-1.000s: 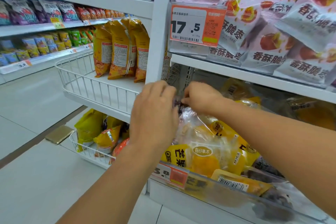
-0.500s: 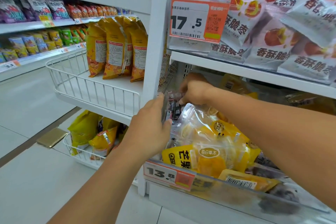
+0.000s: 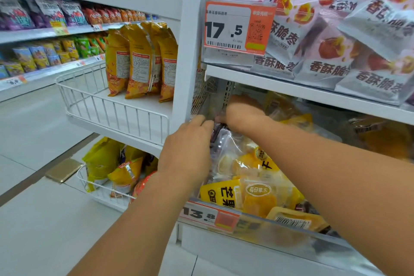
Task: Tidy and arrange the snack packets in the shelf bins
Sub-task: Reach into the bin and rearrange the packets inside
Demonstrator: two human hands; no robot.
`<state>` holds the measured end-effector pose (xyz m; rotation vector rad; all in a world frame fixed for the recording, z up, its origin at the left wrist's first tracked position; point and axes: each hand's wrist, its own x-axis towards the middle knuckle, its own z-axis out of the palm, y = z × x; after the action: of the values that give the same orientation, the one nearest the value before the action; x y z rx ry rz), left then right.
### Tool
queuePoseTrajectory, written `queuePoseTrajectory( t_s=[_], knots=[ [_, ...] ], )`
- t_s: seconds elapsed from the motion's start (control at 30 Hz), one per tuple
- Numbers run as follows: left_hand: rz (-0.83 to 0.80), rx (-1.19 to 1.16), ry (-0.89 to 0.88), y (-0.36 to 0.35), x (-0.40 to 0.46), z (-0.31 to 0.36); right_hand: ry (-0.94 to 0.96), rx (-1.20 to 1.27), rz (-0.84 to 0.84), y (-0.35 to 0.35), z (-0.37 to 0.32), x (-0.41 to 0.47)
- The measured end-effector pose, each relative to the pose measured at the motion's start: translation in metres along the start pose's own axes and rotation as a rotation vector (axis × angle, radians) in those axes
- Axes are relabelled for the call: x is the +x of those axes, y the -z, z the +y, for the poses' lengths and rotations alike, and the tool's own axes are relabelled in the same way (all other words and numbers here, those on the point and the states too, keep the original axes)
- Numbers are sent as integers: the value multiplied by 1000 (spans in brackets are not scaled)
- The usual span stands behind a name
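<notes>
Both my hands reach into the lower shelf bin (image 3: 280,228), which has a clear front wall and holds several yellow mango snack packets (image 3: 253,195). My left hand (image 3: 186,152) grips the left edge of a clear packet with a dark top (image 3: 224,143) at the bin's left end. My right hand (image 3: 244,112) is deeper in the bin, fingers closed on the same packet's top edge; its fingertips are hidden. Pink-and-white jujube packets (image 3: 324,51) fill the bin above.
A white upright post (image 3: 188,51) borders the bin's left side. Left of it, a wire basket (image 3: 107,107) holds upright orange packets (image 3: 139,60); a lower wire basket (image 3: 100,188) holds yellow bags. Price tags 17.5 (image 3: 237,29) and 13.8 (image 3: 208,215) hang in front.
Both hands stayed on the dark-topped packet at the bin's left end. My left hand shifted down to the packet's side, and my right hand pushed further back into the bin.
</notes>
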<state>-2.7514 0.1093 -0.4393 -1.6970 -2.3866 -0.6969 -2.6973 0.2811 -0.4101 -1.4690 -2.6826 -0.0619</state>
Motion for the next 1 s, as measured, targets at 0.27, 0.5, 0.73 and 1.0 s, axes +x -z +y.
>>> queuePoseTrajectory(
  t_s=[0.27,0.5,0.73,1.0],
  knots=[
    [-8,-261,-28,4,-4,-8,125,52,-182,10,-14,3],
    [-40,175,-116,2,14,15,141,517,-84,3,-5,-5],
    [-238,460,-175,-6,36,8,-55,208,-132,6,5,1],
    [-299,721,-200,-4,36,12,137,303,-210,17,11,-3]
  ],
)
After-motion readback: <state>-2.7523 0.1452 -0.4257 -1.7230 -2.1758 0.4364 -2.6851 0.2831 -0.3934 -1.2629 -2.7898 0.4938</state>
